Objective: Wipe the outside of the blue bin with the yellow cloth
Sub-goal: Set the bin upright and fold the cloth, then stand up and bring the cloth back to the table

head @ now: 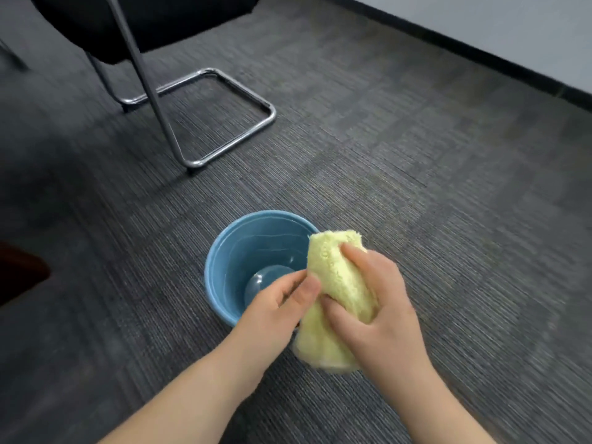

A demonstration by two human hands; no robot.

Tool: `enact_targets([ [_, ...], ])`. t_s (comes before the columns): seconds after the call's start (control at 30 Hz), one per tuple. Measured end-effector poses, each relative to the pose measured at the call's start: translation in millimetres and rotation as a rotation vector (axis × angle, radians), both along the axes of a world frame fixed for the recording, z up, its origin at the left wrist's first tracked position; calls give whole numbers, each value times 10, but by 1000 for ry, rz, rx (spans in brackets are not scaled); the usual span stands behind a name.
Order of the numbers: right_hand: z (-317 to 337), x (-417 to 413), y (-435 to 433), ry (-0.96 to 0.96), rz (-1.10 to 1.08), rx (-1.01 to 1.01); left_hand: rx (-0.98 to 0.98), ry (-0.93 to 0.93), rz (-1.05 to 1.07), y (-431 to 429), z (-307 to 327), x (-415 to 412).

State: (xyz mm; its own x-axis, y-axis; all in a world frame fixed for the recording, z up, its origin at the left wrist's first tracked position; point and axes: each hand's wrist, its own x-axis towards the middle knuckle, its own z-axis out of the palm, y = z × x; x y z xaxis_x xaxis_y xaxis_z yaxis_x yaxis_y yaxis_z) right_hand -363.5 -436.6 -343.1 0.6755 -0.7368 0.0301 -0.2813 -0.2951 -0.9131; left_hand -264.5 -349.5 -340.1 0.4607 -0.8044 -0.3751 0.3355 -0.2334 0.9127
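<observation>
Grey carpet floor (416,155) carries the blue bin (224,251), just beyond my fingers. Both hands, left hand (275,302) and right hand (378,299), close around the yellow cloth (336,277) (soft, light, bunchable); I'd steady the likely light bin by its rim.

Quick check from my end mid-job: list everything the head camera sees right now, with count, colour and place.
bin: one, blue, upright on the carpet at lower centre, nothing visible inside.
cloth: one, yellow, bunched over the bin's right rim.
chair: one, black seat on a chrome frame, upper left.
carpet: grey, ribbed, covering the floor.
wall: pale, with a dark skirting, upper right.
dark reddish object: one, left edge, unclear what it is.
left hand: pinching the cloth's edge.
right hand: gripping the cloth.
</observation>
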Motion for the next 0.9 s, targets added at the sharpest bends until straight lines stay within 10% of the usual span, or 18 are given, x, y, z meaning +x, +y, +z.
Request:
enact_targets([
  [0.47,3242,213,790,-49,16,341,27,193,242,850,3273,260],
  [0.67,3837,242,911,-18,300,738,-86,128,317,1196,3946,168],
  [0.9,3945,576,1213,23,510,759,7,-59,693,1627,4066,259],
])
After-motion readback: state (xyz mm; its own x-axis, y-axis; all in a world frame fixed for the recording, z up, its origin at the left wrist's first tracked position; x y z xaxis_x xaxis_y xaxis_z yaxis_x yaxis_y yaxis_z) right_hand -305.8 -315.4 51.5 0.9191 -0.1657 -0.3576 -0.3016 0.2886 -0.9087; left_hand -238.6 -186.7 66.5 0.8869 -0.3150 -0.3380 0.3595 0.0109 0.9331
